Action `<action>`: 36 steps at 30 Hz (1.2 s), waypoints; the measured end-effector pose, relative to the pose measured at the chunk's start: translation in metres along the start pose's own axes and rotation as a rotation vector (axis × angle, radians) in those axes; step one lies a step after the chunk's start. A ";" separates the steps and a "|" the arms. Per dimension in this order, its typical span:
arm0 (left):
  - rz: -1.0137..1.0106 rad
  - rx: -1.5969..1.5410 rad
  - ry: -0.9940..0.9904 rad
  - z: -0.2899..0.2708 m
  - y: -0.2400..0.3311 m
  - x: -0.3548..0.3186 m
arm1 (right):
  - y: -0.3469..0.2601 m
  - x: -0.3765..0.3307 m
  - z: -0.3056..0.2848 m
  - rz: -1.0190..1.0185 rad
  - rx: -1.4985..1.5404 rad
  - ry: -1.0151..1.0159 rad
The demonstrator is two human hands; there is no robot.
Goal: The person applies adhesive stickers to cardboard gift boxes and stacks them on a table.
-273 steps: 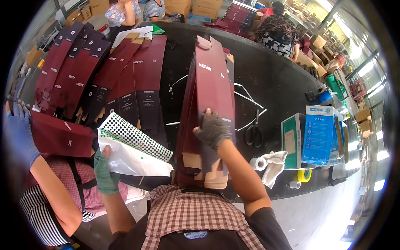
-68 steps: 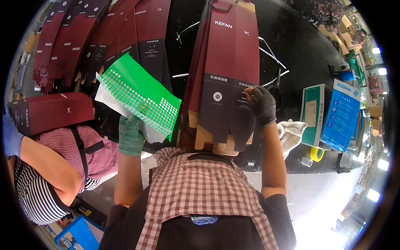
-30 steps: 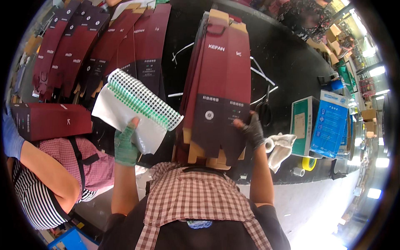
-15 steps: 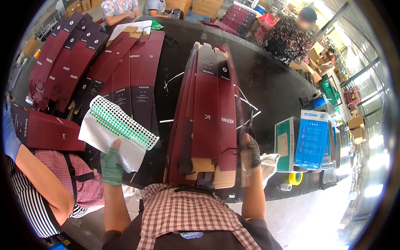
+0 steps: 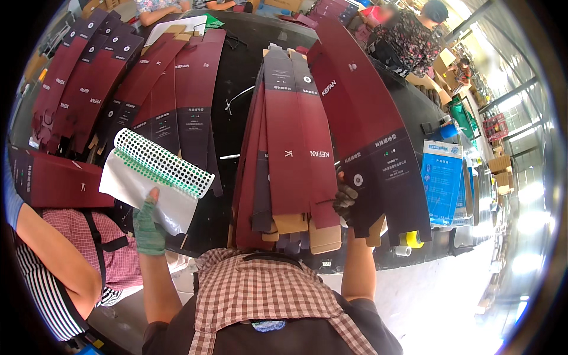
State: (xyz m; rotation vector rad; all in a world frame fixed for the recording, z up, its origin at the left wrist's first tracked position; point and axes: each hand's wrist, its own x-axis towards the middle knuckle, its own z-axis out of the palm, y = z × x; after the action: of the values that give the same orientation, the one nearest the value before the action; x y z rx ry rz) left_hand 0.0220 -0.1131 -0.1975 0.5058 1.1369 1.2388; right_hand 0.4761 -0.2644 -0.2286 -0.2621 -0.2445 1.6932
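My left hand (image 5: 149,229), in a green glove with the thumb tip bare, is closed on a curled sheet of round stickers (image 5: 148,198) with black and green dots on white backing. My right hand (image 5: 344,200), in a dark glove, grips the lower left edge of a flattened carton (image 5: 378,118), maroon with a dark end. This carton is lifted and tilted on the right; some of the right fingers are hidden by it. Between my hands lies a stack of flattened maroon cartons (image 5: 290,148) with brown inner flaps at the near end.
More flattened maroon cartons (image 5: 195,89) lie at the left of the black table (image 5: 242,65). A blue box (image 5: 442,183) stands at the right, near yellow tape (image 5: 413,239). A co-worker's arm (image 5: 56,254) is close on my left; another person (image 5: 408,38) is across the table.
My right hand has taken hold of a flattened carton, which now stands tilted to the right of the stack and covers the green box. The left hand still holds the sticker sheet.
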 end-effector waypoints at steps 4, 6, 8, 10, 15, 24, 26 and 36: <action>0.036 0.014 -0.023 0.011 0.008 -0.008 | 0.001 0.004 -0.006 -0.145 -0.468 0.604; 0.060 0.045 0.023 0.002 0.008 -0.005 | 0.003 0.010 0.002 -0.250 -0.933 0.521; 0.129 0.095 0.078 -0.011 0.009 0.001 | 0.000 0.023 0.024 -0.230 -1.085 0.550; 0.098 0.083 0.138 -0.034 0.011 0.009 | -0.006 0.033 0.017 -0.231 -1.087 0.591; 0.171 0.083 0.226 -0.072 0.022 -0.001 | -0.011 0.084 0.048 -0.205 -1.212 0.443; 0.193 0.054 0.225 -0.068 0.027 -0.011 | 0.063 0.226 0.076 -0.636 -1.478 0.285; 0.161 0.104 0.258 -0.061 0.029 -0.016 | 0.088 0.221 0.108 -0.706 -1.587 0.183; -0.031 0.246 -0.172 0.049 -0.008 -0.040 | 0.168 0.130 0.145 -0.703 -1.999 -0.173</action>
State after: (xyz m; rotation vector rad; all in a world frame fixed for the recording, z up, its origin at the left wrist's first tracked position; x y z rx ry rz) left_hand 0.0717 -0.1400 -0.1683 0.7618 1.1512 1.0129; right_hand 0.2562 -0.1603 -0.1472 -1.2603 -1.8567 0.2365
